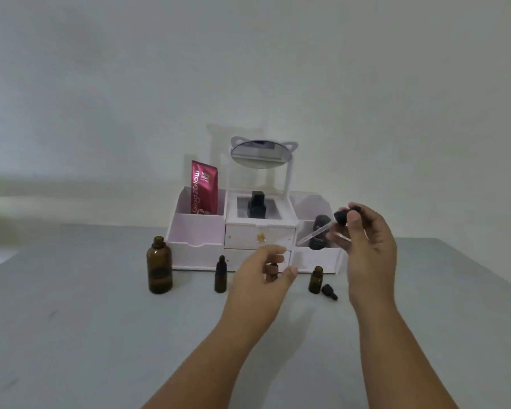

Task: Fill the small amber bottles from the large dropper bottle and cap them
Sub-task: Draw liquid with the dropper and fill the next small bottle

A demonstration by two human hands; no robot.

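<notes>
The large amber bottle (159,266) stands uncapped at the left of the table. My right hand (366,246) holds its dropper (322,230) by the black bulb, glass tube pointing down-left. My left hand (263,273) curls around a small amber bottle (273,270), mostly hidden by my fingers. A capped small bottle (220,275) stands left of that hand. An open small bottle (316,280) stands to the right, its black cap (329,292) lying beside it.
A white cosmetic organiser (201,231) with drawers and a tilted mirror (260,153) stands behind the bottles, holding a red sachet (204,187) and dark items. The grey table (86,335) stretches toward me.
</notes>
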